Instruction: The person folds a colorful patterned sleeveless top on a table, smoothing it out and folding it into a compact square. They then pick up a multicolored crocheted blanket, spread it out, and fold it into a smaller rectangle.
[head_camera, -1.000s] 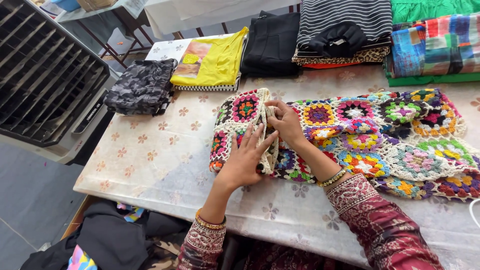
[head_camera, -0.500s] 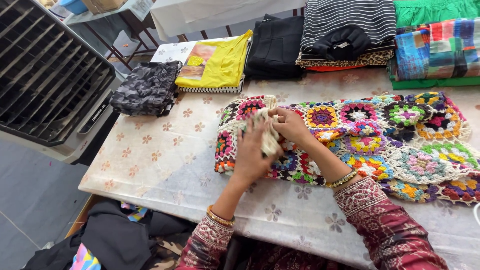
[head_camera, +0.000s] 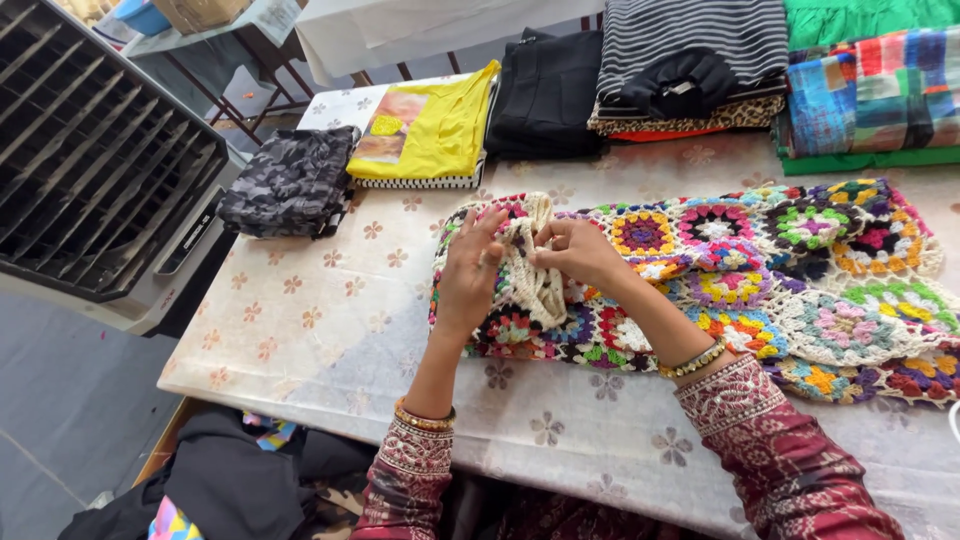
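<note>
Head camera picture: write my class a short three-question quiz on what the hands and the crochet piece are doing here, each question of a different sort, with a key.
1. True or false: the left hand rests flat on the bare table, away from the crochet piece.
2. Multiple choice: what do both hands pinch? A) the yellow folded cloth B) the cream edging at the crochet piece's end C) the camouflage bundle
3. Fill in: the right hand lies over the ____ piece of many-coloured squares.

Key: 1 false; 2 B; 3 crochet.
</note>
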